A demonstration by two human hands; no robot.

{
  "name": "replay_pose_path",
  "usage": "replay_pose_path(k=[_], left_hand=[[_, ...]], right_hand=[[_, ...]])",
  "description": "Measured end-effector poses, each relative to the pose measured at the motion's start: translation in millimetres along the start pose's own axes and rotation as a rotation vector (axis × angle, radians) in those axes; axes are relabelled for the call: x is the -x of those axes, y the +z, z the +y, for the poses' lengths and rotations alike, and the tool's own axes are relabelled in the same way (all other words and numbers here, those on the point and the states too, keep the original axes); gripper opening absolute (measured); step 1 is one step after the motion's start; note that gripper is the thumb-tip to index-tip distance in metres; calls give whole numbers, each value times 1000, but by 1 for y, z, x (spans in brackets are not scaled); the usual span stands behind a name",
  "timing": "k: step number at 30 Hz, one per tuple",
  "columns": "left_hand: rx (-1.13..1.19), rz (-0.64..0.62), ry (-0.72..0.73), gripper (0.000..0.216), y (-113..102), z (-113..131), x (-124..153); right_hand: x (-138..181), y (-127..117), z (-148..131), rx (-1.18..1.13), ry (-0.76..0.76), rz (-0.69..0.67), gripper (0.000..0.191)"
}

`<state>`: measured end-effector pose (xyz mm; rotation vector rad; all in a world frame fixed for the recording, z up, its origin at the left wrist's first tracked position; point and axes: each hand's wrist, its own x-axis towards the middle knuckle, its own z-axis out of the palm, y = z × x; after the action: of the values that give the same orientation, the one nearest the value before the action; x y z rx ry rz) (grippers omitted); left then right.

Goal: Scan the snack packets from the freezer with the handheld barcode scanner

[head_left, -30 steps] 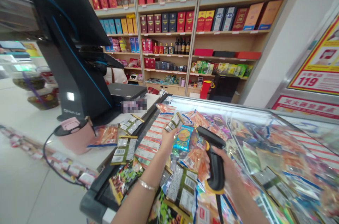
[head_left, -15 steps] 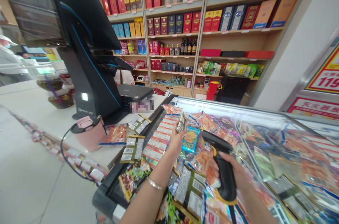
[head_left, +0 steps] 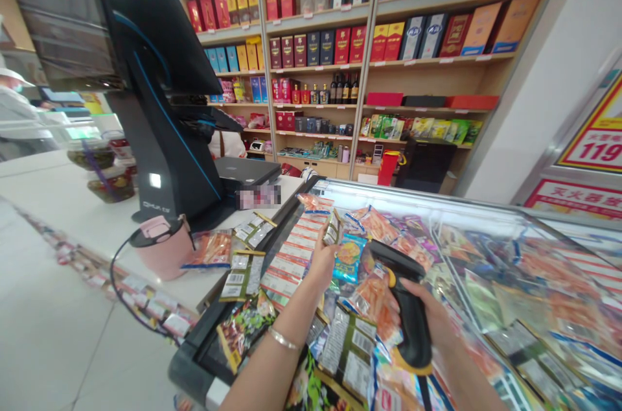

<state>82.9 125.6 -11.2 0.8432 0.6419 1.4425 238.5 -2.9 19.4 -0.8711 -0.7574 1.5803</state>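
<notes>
- Our right hand (head_left: 434,318) wraps the black scanner (head_left: 412,327) by its handle; our left hand (head_left: 324,266) pinches a small packet (head_left: 333,228).
- The small packet stands left of the scanner's head, apart from it, long axis near upright.
- A blue packet (head_left: 348,257) shows between them.
- The left hand hides the small packet's lower end; we cannot read its print.
- The cord (head_left: 426,393) is cut off below.

Wooden shelves (head_left: 466,79) stand beside a pale wall (head_left: 527,100), and the blurred floor (head_left: 53,307) seems tiled.
</notes>
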Motion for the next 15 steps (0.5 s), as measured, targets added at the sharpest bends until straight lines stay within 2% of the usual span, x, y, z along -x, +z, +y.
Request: replay_pose_path(k=[5, 9, 12, 15], left_hand=[[-7, 24, 12, 74, 2, -3, -2], [-24, 13, 41, 73, 10, 12, 7], [-23, -51, 32, 68, 29, 35, 28], [-58, -146, -21, 66, 62, 54, 61]], right_hand=[[1, 3, -6, -28, -37, -35, 35], [23, 11, -36, -90, -233, -34, 28], [55, 11, -67, -86, -380, 0, 25], [94, -3, -93, -77, -457, 100, 21]])
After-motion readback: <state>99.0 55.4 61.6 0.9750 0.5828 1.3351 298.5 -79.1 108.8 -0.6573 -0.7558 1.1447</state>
